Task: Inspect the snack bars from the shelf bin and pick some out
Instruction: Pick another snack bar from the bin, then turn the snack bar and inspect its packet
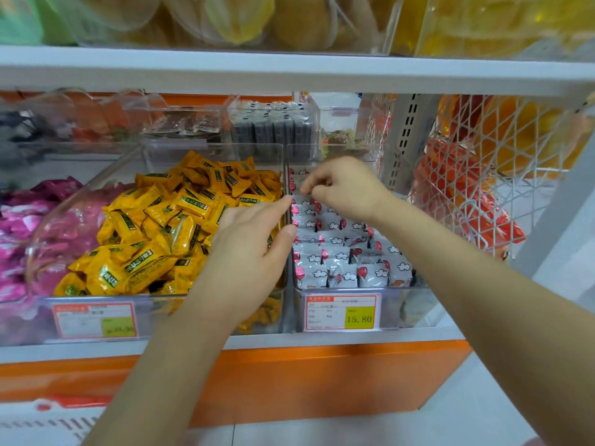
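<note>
Silver snack bars (338,265) printed with white clouds and red marks stand in rows in a clear shelf bin (415,304) at centre right. My right hand (346,188) hovers over the back rows with its fingers curled, and its fingertips pinch the top edge of one snack bar. My left hand (248,249) reaches in from the lower left with straight fingers. Its fingertips touch the clear wall between this bin and the yellow one, right beside the silver bars.
A bin of yellow wrapped snacks (154,226) sits to the left, with pink packets (19,233) beyond it. A price tag reading 15.80 (343,312) hangs on the bin front. A white shelf board (289,70) runs overhead. A white wire basket (489,175) with orange packs hangs at the right.
</note>
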### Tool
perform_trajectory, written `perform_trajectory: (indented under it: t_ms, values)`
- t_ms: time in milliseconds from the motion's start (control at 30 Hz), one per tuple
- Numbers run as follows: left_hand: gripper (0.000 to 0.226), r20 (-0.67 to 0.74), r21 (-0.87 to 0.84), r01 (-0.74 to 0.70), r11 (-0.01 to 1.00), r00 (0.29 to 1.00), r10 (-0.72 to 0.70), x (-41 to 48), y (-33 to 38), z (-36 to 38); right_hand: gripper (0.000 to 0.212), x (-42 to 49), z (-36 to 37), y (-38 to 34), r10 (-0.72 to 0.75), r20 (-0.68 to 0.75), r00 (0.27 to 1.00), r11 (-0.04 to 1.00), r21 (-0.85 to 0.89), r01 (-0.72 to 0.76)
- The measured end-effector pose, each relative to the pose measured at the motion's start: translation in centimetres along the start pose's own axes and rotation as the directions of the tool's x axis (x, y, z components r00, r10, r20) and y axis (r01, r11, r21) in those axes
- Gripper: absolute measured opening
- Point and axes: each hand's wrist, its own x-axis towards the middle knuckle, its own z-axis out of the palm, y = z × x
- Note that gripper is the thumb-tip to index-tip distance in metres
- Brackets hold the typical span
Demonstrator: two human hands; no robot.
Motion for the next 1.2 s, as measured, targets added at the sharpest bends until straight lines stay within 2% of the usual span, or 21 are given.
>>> perform_trajectory:
  t_ms: [33, 133, 200, 333, 500, 600, 667, 733, 800, 867, 933, 967, 1033, 1133, 1200]
  values:
    - [0.046, -0.001, -0.003, 0.0, 1.0, 1.0, 0.0, 0.0, 0.0, 0.0, 0.019, 0.3, 0.1, 0.0, -0.007, -0.004, 1.0, 0.999, -0.05, 0.007]
    - [0.046, -0.004, -0.002, -0.003, 1.0, 1.0, 0.003, 0.0, 0.1, 0.0, 0.014, 0.9, 1.1, -0.2, -0.028, 0.1, 0.995, 0.951, -0.304, 0.057]
    - [0.046, -0.006, 0.0, -0.003, 1.0, 1.0, 0.003, -0.1, 0.2, -0.1, 0.009, 1.1, 1.6, -0.2, -0.013, 0.104, 0.994, 0.952, -0.304, 0.044]
    - [0.046, -0.015, 0.001, 0.002, 1.0, 1.0, -0.002, -0.2, 0.2, -0.2, 0.011, 0.6, 0.8, -0.2, -0.001, 0.019, 1.0, 0.999, 0.036, 0.0]
    - [0.046, -0.038, 0.005, 0.012, 1.0, 0.999, -0.011, -0.1, 0.3, -0.2, 0.01, -1.3, -0.9, -0.7, 0.088, -0.238, 0.967, 0.923, 0.384, 0.011]
    - [0.045, -0.076, -0.008, 0.014, 1.0, 0.997, -0.015, -0.1, 0.2, -0.2, 0.016, -2.9, -1.8, -1.0, 0.178, -0.342, 0.923, 0.876, 0.483, 0.011]
    - [0.044, -0.103, -0.056, 0.022, 0.998, 0.994, -0.028, -0.1, 0.2, -0.3, 0.015, -4.2, -2.1, -0.9, 0.264, -0.377, 0.888, 0.797, 0.603, 0.019]
    - [0.044, -0.114, -0.094, 0.032, 0.995, 0.993, -0.043, -0.2, 0.3, -0.4, 0.016, -5.5, -2.3, -0.8, 0.357, -0.353, 0.865, 0.656, 0.754, 0.037]
    - [0.046, -0.113, -0.117, 0.041, 0.992, 0.992, -0.054, -0.2, 0.5, -0.3, 0.021, -6.6, -2.4, -0.6, 0.429, -0.273, 0.861, 0.483, 0.875, 0.036]
    - [0.047, -0.115, -0.142, 0.049, 0.989, 0.991, -0.066, -0.2, 0.7, -0.1, 0.023, -7.3, -2.4, -0.6, 0.473, -0.155, 0.867, 0.268, 0.963, 0.026]
    - [0.041, -0.113, -0.163, 0.048, 0.986, 0.991, -0.067, -0.2, 1.0, 0.0, 0.019, -7.7, -2.3, -0.6, 0.509, -0.031, 0.86, 0.044, 0.999, 0.01]
    - [0.036, -0.115, -0.181, 0.045, 0.982, 0.991, -0.067, -0.2, 1.1, 0.1, 0.017, -7.9, -2.2, -0.7, 0.516, 0.016, 0.857, -0.027, 1.0, -0.002]
    - [0.024, -0.14, -0.233, 0.041, 0.972, 0.987, -0.075, -0.3, 1.4, 0.1, 0.014, -8.2, -1.9, -0.8, 0.505, 0.073, 0.86, -0.081, 0.996, -0.037]
    - [0.025, -0.178, -0.316, 0.062, 0.947, 0.976, -0.123, -0.3, 1.7, -0.2, 0.013, -8.7, -1.4, -0.9, 0.469, 0.1, 0.877, -0.047, 0.995, -0.088]
    - [0.028, -0.163, -0.452, 0.12, 0.884, 0.963, -0.214, -0.4, 1.8, -0.4, 0.01, -9.0, -1.3, -1.0, 0.425, 0.117, 0.898, -0.025, 0.993, -0.118]
